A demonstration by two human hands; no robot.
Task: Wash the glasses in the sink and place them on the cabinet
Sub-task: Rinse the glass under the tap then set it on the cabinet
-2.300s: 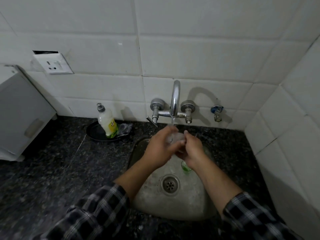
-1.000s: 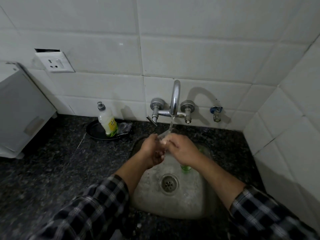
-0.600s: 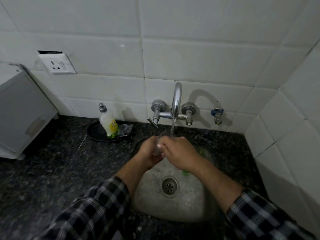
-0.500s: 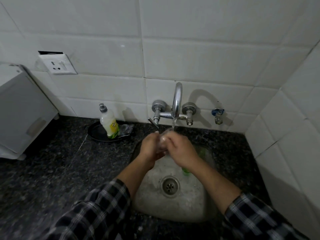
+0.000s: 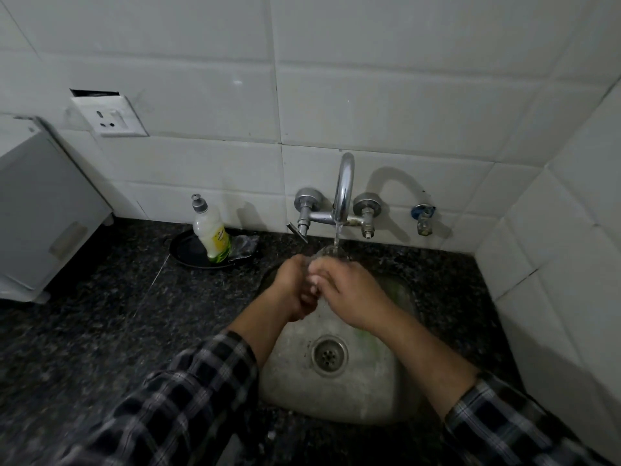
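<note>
A small clear glass (image 5: 327, 253) sits under the running tap (image 5: 343, 193), held over the steel sink (image 5: 336, 391). My left hand (image 5: 291, 288) grips it from the left with curled fingers. My right hand (image 5: 349, 295) wraps over it from the right, so only the glass's far edge shows. Water streams from the spout onto the glass. A faint green patch (image 5: 366, 338) lies in the basin below my right wrist; what it is cannot be made out.
A dish soap bottle (image 5: 211, 232) stands on a black dish (image 5: 190, 252) left of the tap, with a crumpled wrapper (image 5: 244, 245) beside it. A grey box (image 5: 37, 213) stands on the dark granite counter (image 5: 100, 314) at far left. Tiled walls close in behind and at right.
Both hands have stayed under the tap, turning and rubbing the glass; my right hand has shifted over it and covers more of it than before.
</note>
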